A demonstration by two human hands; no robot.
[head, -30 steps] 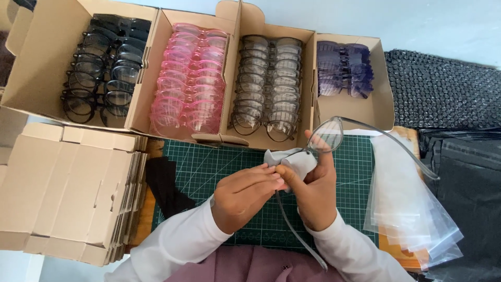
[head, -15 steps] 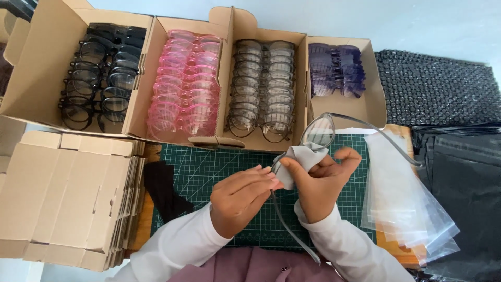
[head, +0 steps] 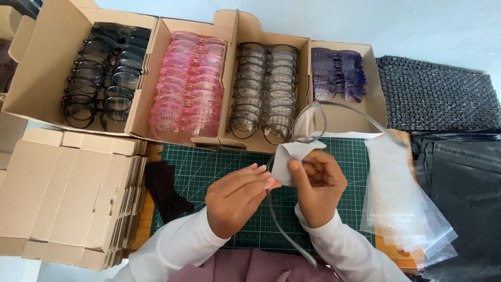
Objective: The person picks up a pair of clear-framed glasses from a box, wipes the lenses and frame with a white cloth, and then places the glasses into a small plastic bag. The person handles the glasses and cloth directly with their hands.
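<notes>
Both hands are raised over the green cutting mat point(head: 209, 167). A pair of grey clear-lens glasses point(head: 309, 122) is held between them, with one lens sticking up and one temple arm hanging down toward my lap. My right hand point(head: 318, 185) pinches a small grey cloth point(head: 289, 156) against the frame. My left hand point(head: 237, 196) grips the frame and cloth from the left side. Part of the frame is hidden by cloth and fingers.
Four open cardboard boxes stand at the back, holding black glasses point(head: 99, 78), pink glasses point(head: 185, 86), grey glasses point(head: 263, 91) and purple glasses point(head: 336, 75). Flat folded cartons point(head: 68, 193) lie at left. Clear plastic bags point(head: 402, 203) lie at right, beside black bubble wrap point(head: 438, 94) and black bags point(head: 464, 183).
The hands with glasses and cloth have shifted slightly; the right thumb now presses on the cloth and the lens stands a little higher. The view has moved a little.
</notes>
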